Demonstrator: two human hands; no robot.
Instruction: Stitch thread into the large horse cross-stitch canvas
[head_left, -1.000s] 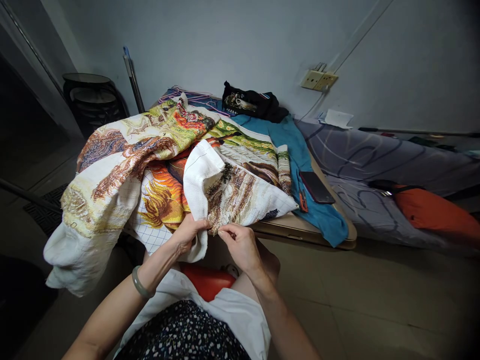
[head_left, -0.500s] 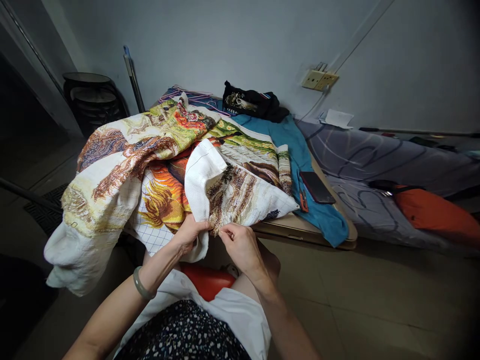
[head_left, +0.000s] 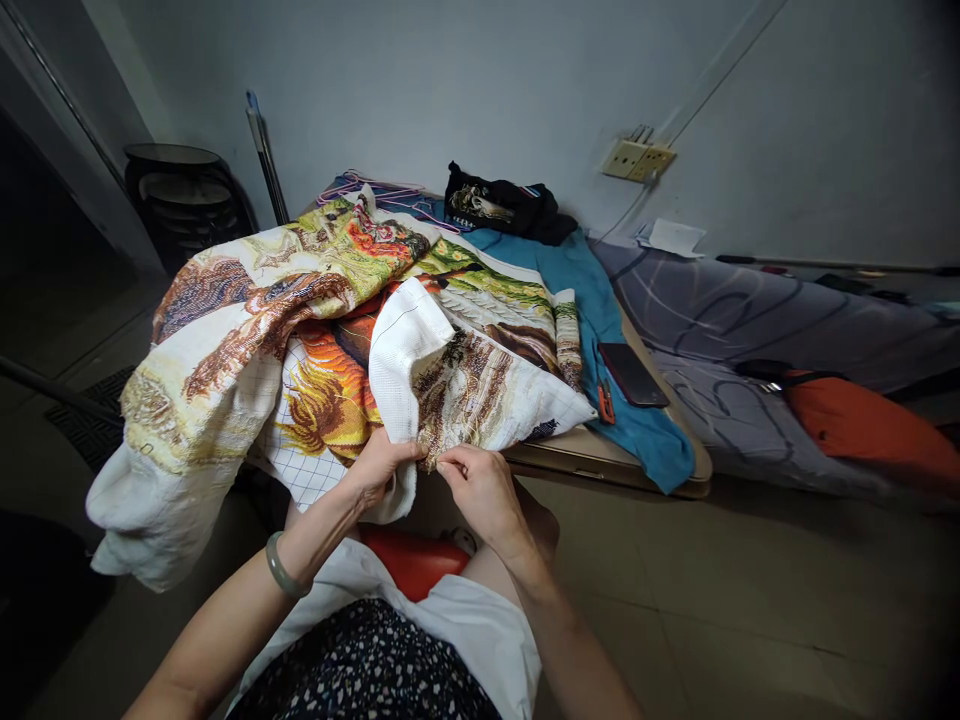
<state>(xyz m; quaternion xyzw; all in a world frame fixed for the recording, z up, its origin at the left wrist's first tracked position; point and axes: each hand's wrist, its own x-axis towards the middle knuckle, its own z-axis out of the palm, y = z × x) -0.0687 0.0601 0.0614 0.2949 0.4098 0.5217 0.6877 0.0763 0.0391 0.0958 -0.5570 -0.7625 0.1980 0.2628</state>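
A large cross-stitch cloth lies in folds over the table, with brown, orange, yellow and green stitching and bare gridded white patches. One part is turned over, showing loose threads on its back. My left hand is closed on the cloth's folded white edge, thumb on top. Close beside it, my right hand pinches thumb and forefinger together at the stitched edge. Whatever sits between those fingertips is too small to make out.
On the table's right side, a dark phone and a small orange-handled cutter or snips rest on a teal cloth. Behind are a black bag and pink hangers. An orange bag lies on grey fabric at right.
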